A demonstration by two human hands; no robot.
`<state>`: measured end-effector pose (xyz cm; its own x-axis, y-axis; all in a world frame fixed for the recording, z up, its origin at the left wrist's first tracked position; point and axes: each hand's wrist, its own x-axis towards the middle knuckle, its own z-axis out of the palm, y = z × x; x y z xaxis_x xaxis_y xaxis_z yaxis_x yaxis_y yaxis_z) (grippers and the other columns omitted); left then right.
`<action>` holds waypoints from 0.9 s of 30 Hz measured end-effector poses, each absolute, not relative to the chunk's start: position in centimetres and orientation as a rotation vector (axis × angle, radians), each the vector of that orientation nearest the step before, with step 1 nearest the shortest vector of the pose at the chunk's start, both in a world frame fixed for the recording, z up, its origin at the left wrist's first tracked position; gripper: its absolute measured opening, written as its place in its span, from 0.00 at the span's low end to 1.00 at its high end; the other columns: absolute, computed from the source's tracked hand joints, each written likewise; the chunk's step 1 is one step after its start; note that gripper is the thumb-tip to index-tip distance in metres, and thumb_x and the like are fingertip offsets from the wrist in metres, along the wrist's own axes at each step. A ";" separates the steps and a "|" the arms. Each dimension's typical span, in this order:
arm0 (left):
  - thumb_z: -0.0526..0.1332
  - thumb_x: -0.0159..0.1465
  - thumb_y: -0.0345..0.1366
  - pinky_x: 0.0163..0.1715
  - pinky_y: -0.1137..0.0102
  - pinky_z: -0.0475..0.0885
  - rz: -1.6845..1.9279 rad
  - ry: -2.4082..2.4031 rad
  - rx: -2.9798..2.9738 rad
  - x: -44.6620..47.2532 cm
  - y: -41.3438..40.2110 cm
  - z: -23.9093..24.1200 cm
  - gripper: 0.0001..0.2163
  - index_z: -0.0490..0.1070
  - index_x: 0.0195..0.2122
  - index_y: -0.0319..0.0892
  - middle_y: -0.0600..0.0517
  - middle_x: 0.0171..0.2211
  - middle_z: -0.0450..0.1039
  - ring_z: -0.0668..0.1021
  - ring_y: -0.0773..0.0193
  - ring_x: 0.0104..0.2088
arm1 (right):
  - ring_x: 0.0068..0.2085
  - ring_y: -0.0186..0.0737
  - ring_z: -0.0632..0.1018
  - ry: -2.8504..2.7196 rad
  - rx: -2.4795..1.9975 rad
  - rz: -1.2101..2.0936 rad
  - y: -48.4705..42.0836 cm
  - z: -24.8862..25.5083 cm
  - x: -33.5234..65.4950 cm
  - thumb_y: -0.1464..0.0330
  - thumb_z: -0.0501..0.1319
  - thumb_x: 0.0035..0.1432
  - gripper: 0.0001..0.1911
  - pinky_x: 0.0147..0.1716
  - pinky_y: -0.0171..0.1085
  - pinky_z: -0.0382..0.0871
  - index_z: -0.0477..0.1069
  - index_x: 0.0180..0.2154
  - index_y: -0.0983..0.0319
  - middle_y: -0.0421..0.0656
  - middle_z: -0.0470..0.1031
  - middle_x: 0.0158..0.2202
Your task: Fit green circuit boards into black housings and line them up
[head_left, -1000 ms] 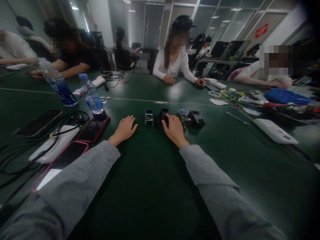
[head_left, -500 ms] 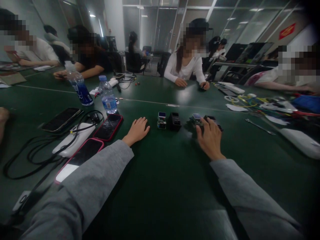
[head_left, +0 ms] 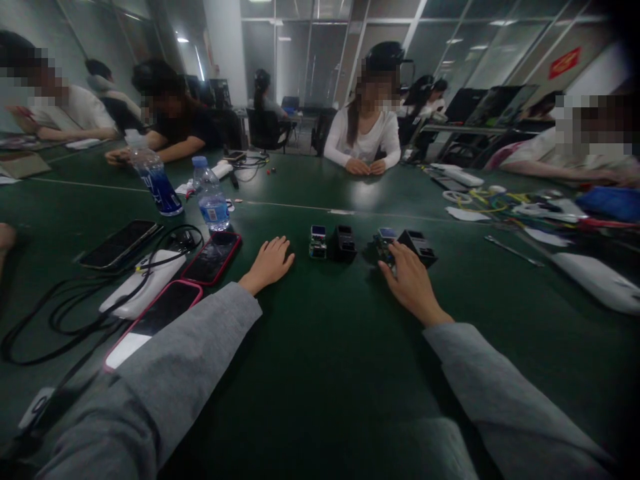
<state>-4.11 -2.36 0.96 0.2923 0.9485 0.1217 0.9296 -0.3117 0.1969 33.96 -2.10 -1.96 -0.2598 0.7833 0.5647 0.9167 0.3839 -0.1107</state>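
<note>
Dim workroom with glass walls, seen from my side of a wide green table (head_left: pixel 320 347).
A pale seam crosses the tabletop before me. Beyond it I see a black chair (head_left: pixel 266 130) on grey floor (head_left: pixel 306 139), a pale pillar (head_left: pixel 223 53), tall framed glass panels (head_left: pixel 330 57) dotted with white lights (head_left: pixel 183 40), dark screens (head_left: pixel 465 105) on a desk to my right, and a red sign (head_left: pixel 565 63) above.

This looks like a shared office or electronics workroom: tall grey glass partitions (head_left: pixel 290 60) span the upper centre, black flat monitor-like panels (head_left: pixel 466 107) stand upper right, and a long dark-green table (head_left: pixel 320 353) bears small green circuit boards (head_left: pixel 318 243) mid-frame.
</note>
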 end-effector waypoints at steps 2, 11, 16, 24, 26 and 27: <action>0.46 0.75 0.46 0.71 0.52 0.55 0.339 1.777 2.454 -4.2 -2.3 0.9 0.27 0.58 0.70 0.35 0.40 0.72 0.56 0.59 0.49 0.72 | 0.68 0.59 0.65 -2.111 -1.405 -0.304 -2.3 -1.7 33.7 0.54 0.50 0.73 0.31 0.66 0.58 0.63 0.62 0.65 0.70 0.61 0.64 0.67; 0.47 0.75 0.48 0.70 0.50 0.56 0.422 1.756 2.489 -4.6 -1.3 -0.6 0.27 0.60 0.69 0.37 0.39 0.71 0.58 0.61 0.48 0.72 | 0.66 0.56 0.67 -2.146 -1.228 -0.185 -3.3 -0.4 31.8 0.59 0.53 0.72 0.25 0.67 0.57 0.63 0.64 0.63 0.66 0.59 0.66 0.64; 0.47 0.75 0.47 0.69 0.50 0.57 0.435 1.753 2.499 -4.7 -1.2 -0.7 0.27 0.61 0.68 0.36 0.38 0.71 0.59 0.62 0.48 0.71 | 0.64 0.56 0.69 -2.164 -1.200 -0.160 -2.5 -0.3 31.5 0.65 0.53 0.70 0.20 0.65 0.58 0.66 0.65 0.59 0.65 0.58 0.70 0.59; 0.47 0.75 0.47 0.69 0.49 0.58 0.465 1.752 2.534 -4.9 -1.0 -1.2 0.27 0.61 0.68 0.37 0.38 0.70 0.60 0.64 0.48 0.70 | 0.63 0.54 0.70 -2.187 -1.140 -0.101 -2.2 -0.1 31.2 0.69 0.54 0.68 0.15 0.64 0.56 0.67 0.66 0.55 0.62 0.55 0.70 0.57; 0.47 0.74 0.47 0.69 0.50 0.58 0.455 1.758 2.537 -4.9 -1.0 -1.2 0.27 0.61 0.68 0.36 0.38 0.70 0.60 0.63 0.48 0.70 | 0.62 0.54 0.70 -2.190 -1.125 -0.089 -2.2 -0.1 31.2 0.69 0.55 0.68 0.15 0.63 0.56 0.68 0.66 0.55 0.62 0.55 0.70 0.56; 0.47 0.74 0.47 0.69 0.50 0.58 0.447 1.757 2.535 -4.9 -1.0 -1.2 0.27 0.61 0.68 0.35 0.37 0.70 0.60 0.63 0.47 0.70 | 0.62 0.54 0.70 -2.192 -1.120 -0.087 -2.2 -0.1 31.2 0.69 0.55 0.68 0.15 0.63 0.56 0.68 0.66 0.55 0.62 0.55 0.70 0.56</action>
<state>-4.94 -0.96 -1.16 0.3235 0.9205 0.2192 0.9133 -0.3643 0.1820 31.16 -2.24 -0.14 -0.4106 0.6975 0.5873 0.7418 0.6301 -0.2295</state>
